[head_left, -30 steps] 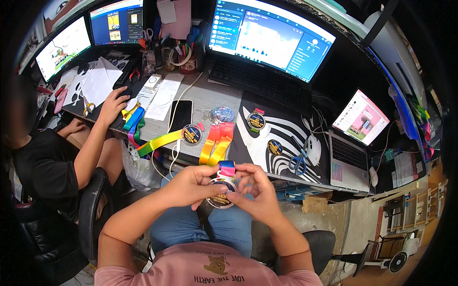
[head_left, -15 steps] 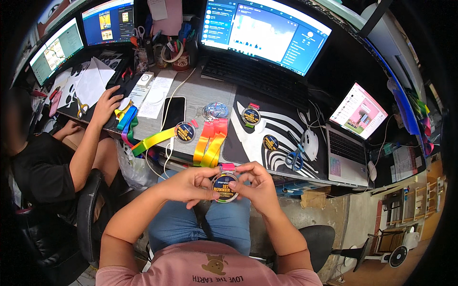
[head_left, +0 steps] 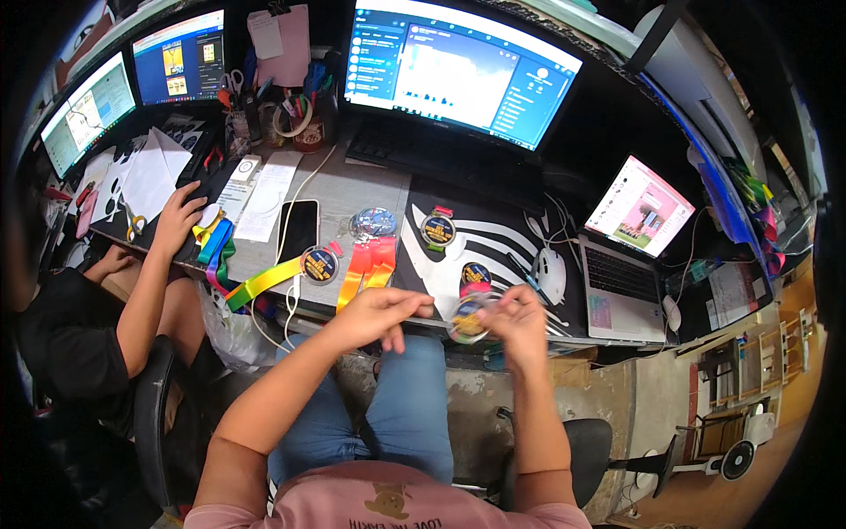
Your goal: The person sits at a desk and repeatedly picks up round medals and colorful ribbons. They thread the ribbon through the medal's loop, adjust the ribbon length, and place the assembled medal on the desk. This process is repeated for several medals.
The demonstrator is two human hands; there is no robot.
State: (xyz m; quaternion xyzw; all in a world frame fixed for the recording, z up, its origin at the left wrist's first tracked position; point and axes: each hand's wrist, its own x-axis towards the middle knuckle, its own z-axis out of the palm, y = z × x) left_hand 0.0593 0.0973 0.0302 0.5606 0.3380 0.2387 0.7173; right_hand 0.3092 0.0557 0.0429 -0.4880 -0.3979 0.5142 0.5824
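Medal (head_left: pixel 467 323), blurred, pinched in right hand (head_left: pixel 523 331), left hand (head_left: pixel 381 317) apart, pointing rightward, fingers loosely parted, empty

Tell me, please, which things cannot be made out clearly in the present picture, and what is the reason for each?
All in the head view:
- Medal in the right hand: face unclear, blurred and partly covered by that hand.
- Orange-pink ribbon: lower end hidden behind the left hand.
- Pink shirt: cut off by the bottom edge.
- Whatever lies under the co-worker's hand: covered by it.
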